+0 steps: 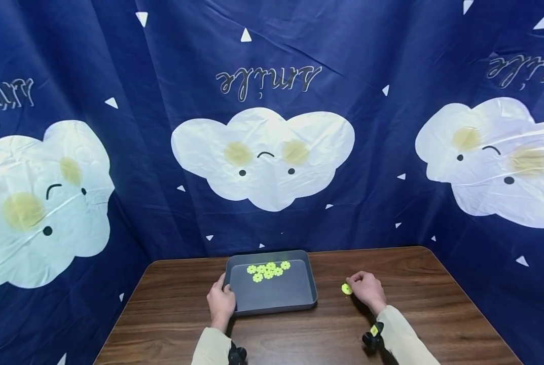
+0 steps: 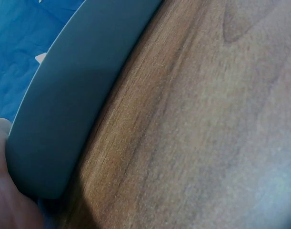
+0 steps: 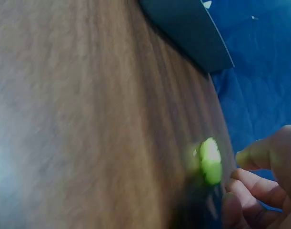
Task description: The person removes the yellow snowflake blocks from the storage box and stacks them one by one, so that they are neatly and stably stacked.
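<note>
My left hand (image 1: pixel 221 300) grips the left wall of a dark grey rectangular tray (image 1: pixel 285 295), thumb at the rim. In the left wrist view the tray's outer wall (image 2: pixel 74 90) fills the upper left, with part of the hand at its end. Several yellow-green flower-shaped pieces (image 1: pixel 268 274) lie in the tray's far half, some touching or overlapping. Right of the tray, my right hand (image 1: pixel 369 289) hovers beside a single yellow-green piece (image 1: pixel 347 289). The right wrist view shows this piece (image 3: pixel 211 161) blurred, with a small gap between it and the bent fingertips.
The tray stands on a brown wood-grain table (image 1: pixel 171 324) near its back edge. Blue curtains (image 1: pixel 281 223) with white clouds and triangles hang behind and at both sides. Dark wrist devices (image 1: pixel 373 335) sit at both cuffs.
</note>
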Motion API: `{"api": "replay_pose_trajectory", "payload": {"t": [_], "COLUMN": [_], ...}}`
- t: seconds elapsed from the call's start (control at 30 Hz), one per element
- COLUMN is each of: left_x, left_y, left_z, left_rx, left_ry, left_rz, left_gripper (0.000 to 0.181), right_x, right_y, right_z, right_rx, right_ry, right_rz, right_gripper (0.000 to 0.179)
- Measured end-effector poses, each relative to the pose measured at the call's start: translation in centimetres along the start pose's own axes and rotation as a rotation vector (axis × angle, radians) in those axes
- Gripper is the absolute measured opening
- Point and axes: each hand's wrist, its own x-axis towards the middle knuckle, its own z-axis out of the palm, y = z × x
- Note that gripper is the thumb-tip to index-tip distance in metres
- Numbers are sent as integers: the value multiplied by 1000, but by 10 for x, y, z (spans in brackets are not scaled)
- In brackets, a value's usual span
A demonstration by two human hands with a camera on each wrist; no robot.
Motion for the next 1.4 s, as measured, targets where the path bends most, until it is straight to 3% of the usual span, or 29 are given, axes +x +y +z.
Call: {"api": "replay_pose_trajectory", "payload": {"t": [0.3,0.47,0.67,0.83,1.07,1.4], "left_x": [1,1,0,-1,-2,-1], "left_y": [-2,-5,-5,-1,-2,-5], "left_z": [-1,-1,0,-1,0,4], "left_rx": [-3,-7,-9,-5,-3,-20], "left_ry": [-1,4,15,16,17,44], "left_rz": [4,7,13,10,16,22], "left_gripper": [45,44,44,44,44,44], "right_x": [12,17,17,14,13,17], "right_y": [-63,-107,-142,-150,-142,-140], "right_z": [11,34,68,95,127,136], "right_rx": [27,137,229,247,109,50], "right_ry": [57,77,11,-53,-9,-13], "right_rz": [-117,-196,-218,-178,-138,-75], "right_gripper": [21,18,22,26,23,28]}}
